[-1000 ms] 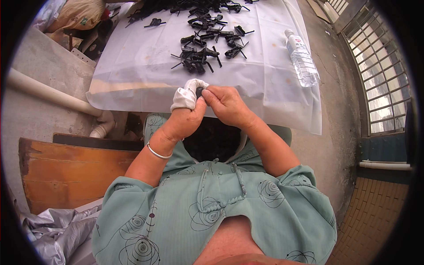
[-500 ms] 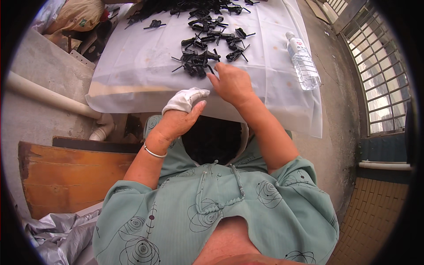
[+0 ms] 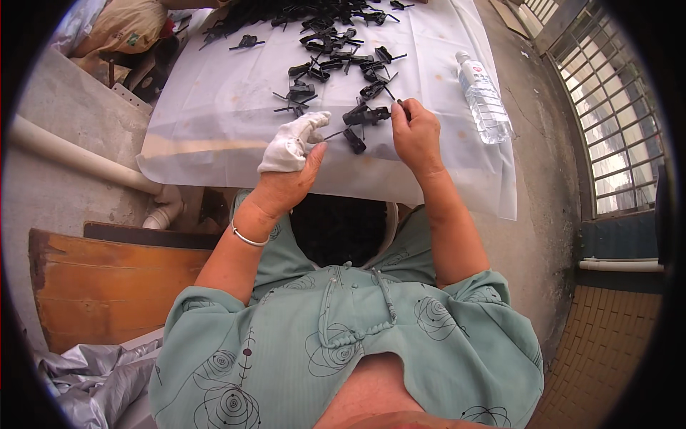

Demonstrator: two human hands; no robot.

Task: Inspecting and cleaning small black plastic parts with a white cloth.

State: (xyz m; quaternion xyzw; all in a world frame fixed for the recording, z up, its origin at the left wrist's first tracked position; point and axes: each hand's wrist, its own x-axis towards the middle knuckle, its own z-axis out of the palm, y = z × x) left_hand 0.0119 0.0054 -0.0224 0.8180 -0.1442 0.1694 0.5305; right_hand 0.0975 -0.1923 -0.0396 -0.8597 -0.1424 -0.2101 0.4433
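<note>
Black plastic parts with thin stems lie scattered on the white sheet-covered table (image 3: 214,136). My right hand (image 3: 419,139), bare, pinches a black plastic part (image 3: 404,109) between thumb and forefinger; most of it is hidden by the fingers. Just left of it sits a small cluster of black parts (image 3: 366,114). One more black part (image 3: 354,141) lies near the table's front edge, its stem pointing toward my left hand (image 3: 289,150). White cloth covers the fingers of that hand, while the thumb is bare. Its thumb and fingers are apart, with nothing seen between them.
A large heap of black parts (image 3: 286,13) covers the far side of the table. At the right stands a clear water bottle (image 3: 486,104), lying on its side. Between my knees is a bucket (image 3: 391,232) filled with black pieces. A wooden board (image 3: 121,279) leans at the left.
My right hand has moved right and pinched a black part. Several parts from the near cluster have shifted right, toward it. My left hand has moved slightly forward, its fingers wider apart.
</note>
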